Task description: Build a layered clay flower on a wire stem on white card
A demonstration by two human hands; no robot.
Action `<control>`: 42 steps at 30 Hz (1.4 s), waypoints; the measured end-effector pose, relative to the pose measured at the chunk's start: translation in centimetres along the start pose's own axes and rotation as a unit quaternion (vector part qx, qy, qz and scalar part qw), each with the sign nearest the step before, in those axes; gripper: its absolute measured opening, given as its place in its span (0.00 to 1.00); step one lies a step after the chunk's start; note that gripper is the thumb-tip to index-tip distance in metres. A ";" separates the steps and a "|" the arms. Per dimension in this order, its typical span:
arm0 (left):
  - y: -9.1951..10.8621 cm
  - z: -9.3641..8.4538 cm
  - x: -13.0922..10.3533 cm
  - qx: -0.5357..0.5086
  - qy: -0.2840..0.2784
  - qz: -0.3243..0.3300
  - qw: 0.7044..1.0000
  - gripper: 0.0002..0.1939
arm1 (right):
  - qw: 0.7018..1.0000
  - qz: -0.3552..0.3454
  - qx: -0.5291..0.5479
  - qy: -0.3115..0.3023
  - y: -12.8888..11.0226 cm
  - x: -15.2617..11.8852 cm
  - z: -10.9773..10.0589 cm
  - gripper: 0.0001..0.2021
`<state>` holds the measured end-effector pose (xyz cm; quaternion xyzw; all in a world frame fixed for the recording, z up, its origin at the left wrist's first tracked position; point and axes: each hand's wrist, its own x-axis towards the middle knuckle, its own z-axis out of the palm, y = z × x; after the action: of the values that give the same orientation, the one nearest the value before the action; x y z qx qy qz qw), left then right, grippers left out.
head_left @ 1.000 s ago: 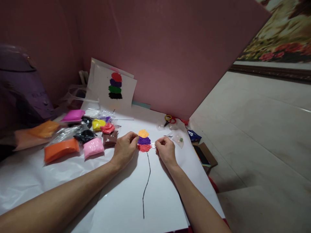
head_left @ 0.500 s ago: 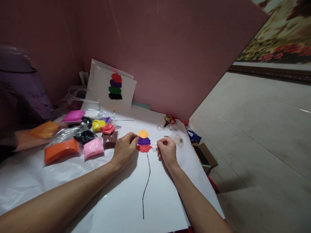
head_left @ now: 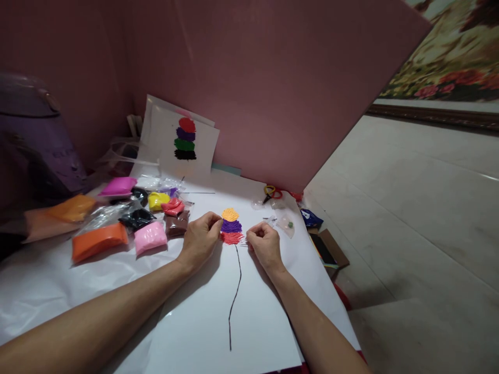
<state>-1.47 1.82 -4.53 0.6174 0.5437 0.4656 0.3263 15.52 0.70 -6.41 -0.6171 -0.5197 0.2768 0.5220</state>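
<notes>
A white sheet of paper [head_left: 195, 317] lies in front of me with stacked clay patches on it: yellow-orange clay [head_left: 230, 214], purple clay [head_left: 231, 226] and red clay [head_left: 232, 238], all with a ridged surface. A dark wavy line [head_left: 240, 275] runs down from the red patch. My right hand [head_left: 267, 244] is closed around a white pronged fork [head_left: 244, 241], its tines at the red clay's right edge and its handle mostly hidden. At the left edge of the patches, my left hand [head_left: 200, 236] has thumb and forefinger pinched together; what they hold, if anything, is hidden.
Several clay packets, including an orange packet [head_left: 99, 242] and a pink packet [head_left: 150, 238], lie at left. Scissors [head_left: 270, 194] and a small clear bag [head_left: 287, 225] sit beyond my right hand. Another sheet with clay patches [head_left: 163, 135] leans on the wall.
My right hand has shifted slightly left and down, bringing the fork's tines from beside the red clay to its right edge. My left hand has stayed in place.
</notes>
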 end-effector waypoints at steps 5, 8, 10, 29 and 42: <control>0.1 0.0 -0.1 0.001 0.000 0.000 1.000 0.09 | 1.000 0.006 -0.003 -0.008 -0.1 -0.3 0.0 0.02; 0.1 -0.1 -0.1 0.004 0.001 0.001 1.000 0.09 | 1.000 -0.001 -0.008 -0.018 -0.3 -0.5 -0.1 0.02; 0.1 0.0 -0.1 0.008 0.001 0.003 1.000 0.09 | 1.000 -0.008 -0.017 -0.023 -0.3 -0.6 -0.1 0.02; 0.0 0.1 0.0 0.011 0.002 0.005 1.000 0.09 | 0.991 -0.043 -0.125 0.008 -0.6 -1.0 0.1 0.02; 0.0 0.0 0.0 0.012 0.000 0.007 1.000 0.09 | 0.989 -0.014 -0.139 0.045 -1.0 -0.7 -0.2 0.02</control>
<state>-1.51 1.80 -4.53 0.6249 0.5448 0.4617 0.3155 15.16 -0.15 -5.53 -0.6886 -0.5374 0.1661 0.4577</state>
